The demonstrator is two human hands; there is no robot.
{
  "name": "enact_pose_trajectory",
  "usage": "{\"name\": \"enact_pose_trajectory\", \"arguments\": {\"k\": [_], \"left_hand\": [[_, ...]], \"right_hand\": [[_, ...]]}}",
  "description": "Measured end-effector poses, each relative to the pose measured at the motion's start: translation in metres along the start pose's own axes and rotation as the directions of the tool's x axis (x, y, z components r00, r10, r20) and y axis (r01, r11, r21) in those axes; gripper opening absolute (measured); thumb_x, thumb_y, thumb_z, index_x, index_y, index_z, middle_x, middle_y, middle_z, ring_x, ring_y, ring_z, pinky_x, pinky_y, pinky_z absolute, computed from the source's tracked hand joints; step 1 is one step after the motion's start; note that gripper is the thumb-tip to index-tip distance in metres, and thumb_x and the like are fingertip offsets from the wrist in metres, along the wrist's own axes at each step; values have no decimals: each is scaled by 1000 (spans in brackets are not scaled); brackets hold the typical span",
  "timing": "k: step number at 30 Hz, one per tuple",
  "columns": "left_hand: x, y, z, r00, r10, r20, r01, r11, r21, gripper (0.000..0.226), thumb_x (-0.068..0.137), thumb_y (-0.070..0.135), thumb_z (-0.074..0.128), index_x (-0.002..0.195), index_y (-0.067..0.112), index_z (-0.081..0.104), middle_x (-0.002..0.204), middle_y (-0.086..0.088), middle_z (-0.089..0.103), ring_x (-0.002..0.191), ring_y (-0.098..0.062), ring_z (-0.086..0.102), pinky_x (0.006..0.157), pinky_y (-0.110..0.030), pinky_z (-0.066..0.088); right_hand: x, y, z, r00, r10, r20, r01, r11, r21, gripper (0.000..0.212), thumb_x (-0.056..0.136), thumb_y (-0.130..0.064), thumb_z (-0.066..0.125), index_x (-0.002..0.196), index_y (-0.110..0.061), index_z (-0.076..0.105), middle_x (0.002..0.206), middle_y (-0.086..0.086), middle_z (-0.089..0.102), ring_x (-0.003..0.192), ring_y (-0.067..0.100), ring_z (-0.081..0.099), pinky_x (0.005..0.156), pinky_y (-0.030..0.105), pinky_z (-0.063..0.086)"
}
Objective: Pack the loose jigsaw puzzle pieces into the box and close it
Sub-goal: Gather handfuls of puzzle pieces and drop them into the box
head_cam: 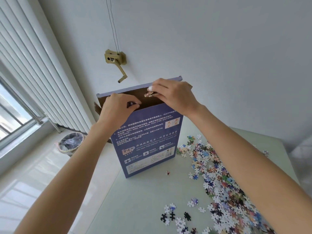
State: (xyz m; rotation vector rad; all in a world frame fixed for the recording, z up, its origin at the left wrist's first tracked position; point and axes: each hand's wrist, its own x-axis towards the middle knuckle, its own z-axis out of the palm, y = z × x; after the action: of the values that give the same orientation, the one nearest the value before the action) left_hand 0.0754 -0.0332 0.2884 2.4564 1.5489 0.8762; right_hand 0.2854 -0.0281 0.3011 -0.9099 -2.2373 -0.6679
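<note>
The box (148, 137) is stood upright on the bench (135, 200), its top flap held open by the left hand (118, 107), while a few pieces (150, 95) are pinched over the opening by the right hand (172, 93); most puzzle pieces (224, 188) are left loose, so packing is judged barely begun.

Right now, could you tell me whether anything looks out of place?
Yes: one puzzle piece lies alone near the upright box, apart from the main pile, and another stray sits far right.
</note>
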Motion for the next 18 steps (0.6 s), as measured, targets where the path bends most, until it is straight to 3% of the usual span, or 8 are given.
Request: {"name": "enact_pose_trajectory", "arguments": {"k": [2,5,8,12,14,18], "left_hand": [[-2,-3,2,1000,17,8,-17,1000,15,18,89,22,60,102,23,72,102,2,71,88,-17,64,79,-30,51],[-6,-5,3,999,38,0,-38,999,31,19,91,30,57,100,24,72,104,4,70,92,-16,62,77,-27,46],[-11,-5,2,998,69,-13,-68,996,57,24,91,39,54,100,26,72,103,7,69,93,-16,62,74,-29,46],[-20,-2,-2,991,107,-78,-96,986,135,32,86,45,59,110,26,67,108,5,67,97,-19,60,72,-30,44],[-25,-3,-2,986,147,-82,-130,974,184,33,84,43,63,111,24,66,114,4,65,105,-21,57,78,-34,46],[-27,-8,2,986,157,-57,-136,953,270,17,81,34,69,93,23,73,126,-6,58,120,-30,46,98,-46,37]], "right_hand": [[-4,-1,7,999,-46,15,46,999,-10,15,79,-11,71,94,-14,71,90,-2,70,74,12,67,53,8,39],[-6,-2,16,999,-2,48,0,999,54,18,79,-9,69,96,-11,70,91,2,69,76,18,67,55,23,53],[1,-5,17,978,130,163,-152,980,130,18,79,-14,68,97,-13,70,92,1,69,76,20,67,55,30,54],[7,-6,16,901,243,361,-317,935,162,23,86,-25,63,106,-17,67,99,0,69,90,21,64,69,29,45],[7,-7,15,875,293,385,-380,909,173,25,85,-31,65,106,-18,67,100,-1,69,92,19,62,69,27,39],[6,-8,14,826,386,410,-490,852,184,27,83,-37,66,105,-21,67,99,-2,70,88,17,63,75,31,47]]}}
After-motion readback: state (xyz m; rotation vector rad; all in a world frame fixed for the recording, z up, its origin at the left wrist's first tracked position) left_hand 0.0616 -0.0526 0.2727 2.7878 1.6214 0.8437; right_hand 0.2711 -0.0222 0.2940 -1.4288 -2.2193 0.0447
